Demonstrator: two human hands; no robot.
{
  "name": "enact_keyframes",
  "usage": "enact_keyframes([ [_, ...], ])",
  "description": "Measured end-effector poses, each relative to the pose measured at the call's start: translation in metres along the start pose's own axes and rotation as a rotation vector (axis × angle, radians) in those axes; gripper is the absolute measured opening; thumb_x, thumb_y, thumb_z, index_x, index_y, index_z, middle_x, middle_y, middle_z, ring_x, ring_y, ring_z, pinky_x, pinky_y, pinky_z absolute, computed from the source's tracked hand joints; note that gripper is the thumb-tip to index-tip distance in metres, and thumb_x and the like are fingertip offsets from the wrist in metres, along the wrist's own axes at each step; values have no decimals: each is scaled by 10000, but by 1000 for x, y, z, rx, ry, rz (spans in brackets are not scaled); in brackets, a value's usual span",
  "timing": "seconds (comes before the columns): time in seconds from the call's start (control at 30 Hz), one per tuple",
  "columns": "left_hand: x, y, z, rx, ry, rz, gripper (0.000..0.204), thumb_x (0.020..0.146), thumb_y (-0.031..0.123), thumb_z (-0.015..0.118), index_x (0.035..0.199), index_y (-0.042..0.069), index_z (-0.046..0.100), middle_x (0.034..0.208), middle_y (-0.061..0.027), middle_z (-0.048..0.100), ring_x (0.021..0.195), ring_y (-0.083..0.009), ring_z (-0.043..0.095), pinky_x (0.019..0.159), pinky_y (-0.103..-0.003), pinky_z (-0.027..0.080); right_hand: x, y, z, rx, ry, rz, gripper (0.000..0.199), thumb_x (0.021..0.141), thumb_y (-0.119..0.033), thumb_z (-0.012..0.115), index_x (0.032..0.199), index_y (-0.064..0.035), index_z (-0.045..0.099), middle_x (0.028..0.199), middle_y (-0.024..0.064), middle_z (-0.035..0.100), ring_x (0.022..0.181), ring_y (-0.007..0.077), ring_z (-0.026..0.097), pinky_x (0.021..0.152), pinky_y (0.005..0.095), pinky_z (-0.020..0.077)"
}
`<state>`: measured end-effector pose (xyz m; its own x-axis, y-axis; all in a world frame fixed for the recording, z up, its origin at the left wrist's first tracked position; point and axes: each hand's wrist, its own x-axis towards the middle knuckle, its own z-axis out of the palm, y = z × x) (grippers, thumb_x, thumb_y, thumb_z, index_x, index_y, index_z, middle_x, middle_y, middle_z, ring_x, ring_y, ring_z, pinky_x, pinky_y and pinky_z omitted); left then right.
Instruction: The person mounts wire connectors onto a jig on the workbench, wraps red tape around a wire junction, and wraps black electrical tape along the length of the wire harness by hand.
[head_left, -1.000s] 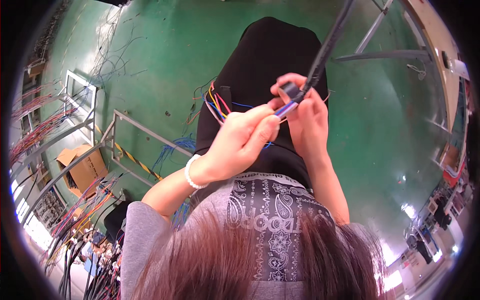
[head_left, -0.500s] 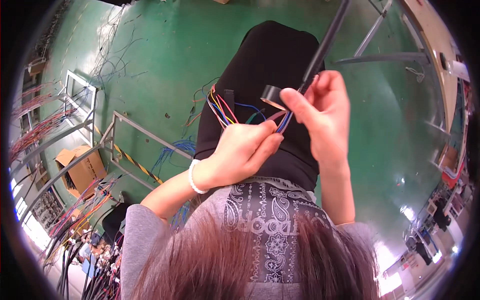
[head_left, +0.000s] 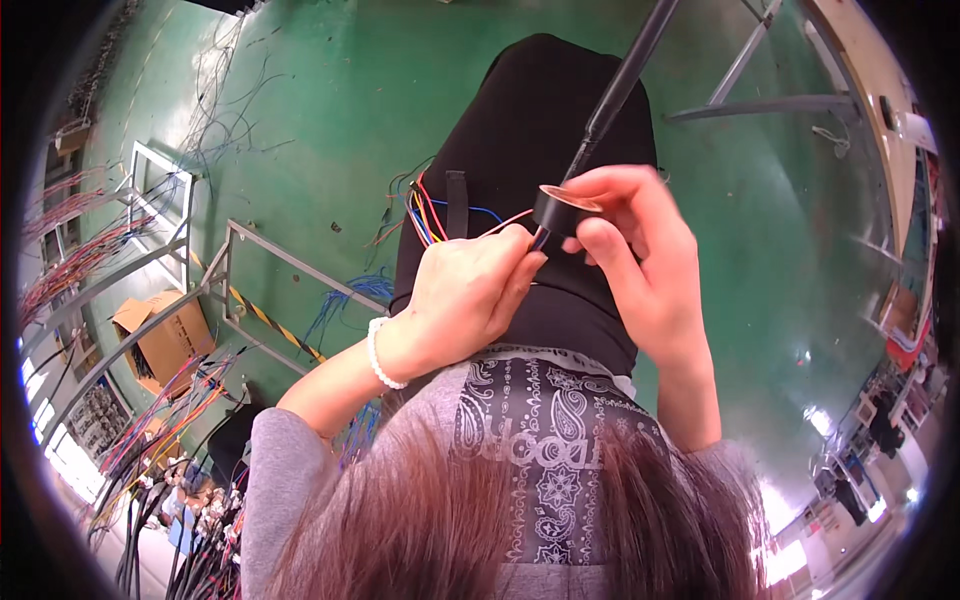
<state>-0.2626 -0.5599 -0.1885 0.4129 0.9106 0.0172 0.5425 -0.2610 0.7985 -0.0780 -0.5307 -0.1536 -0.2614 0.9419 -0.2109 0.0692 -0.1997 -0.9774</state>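
The tape [head_left: 554, 215] has a smooth black outer face with a soft sheen, and its brownish inner ring looks like paper. The cable [head_left: 622, 88] is black, smooth and faintly shiny; the coloured wires [head_left: 431, 226] look plastic-coated. The trousers [head_left: 540, 110] are matt black cloth, the shirt [head_left: 280, 490] soft grey cloth. The bracelet [head_left: 373, 355] shows glossy white beads. At left, the frame [head_left: 290, 257] looks like dull metal and the box [head_left: 182, 340] matt cardboard. The green floor [head_left: 350, 90] is smooth and glossy.
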Motion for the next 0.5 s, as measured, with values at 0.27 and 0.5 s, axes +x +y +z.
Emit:
enact_keyframes([
  [0.27,-4,0,5,-497,-13,-134,192,990,117,468,872,-23,524,661,-84,545,547,-208,533,556,-324,448,27,51,42,982,-129,135,281,930,-246,644,1107,-82,498,1322,180,480,1124,281,585,820,412,571],
  [0.5,0,1,-12,-316,-84,-183,159,969,131,524,874,5,519,605,-117,531,526,-288,571,503,-376,426,-4,77,17,497,30,-115,146,925,-135,649,959,3,614,1259,152,548,1133,254,593,888,359,523],
])
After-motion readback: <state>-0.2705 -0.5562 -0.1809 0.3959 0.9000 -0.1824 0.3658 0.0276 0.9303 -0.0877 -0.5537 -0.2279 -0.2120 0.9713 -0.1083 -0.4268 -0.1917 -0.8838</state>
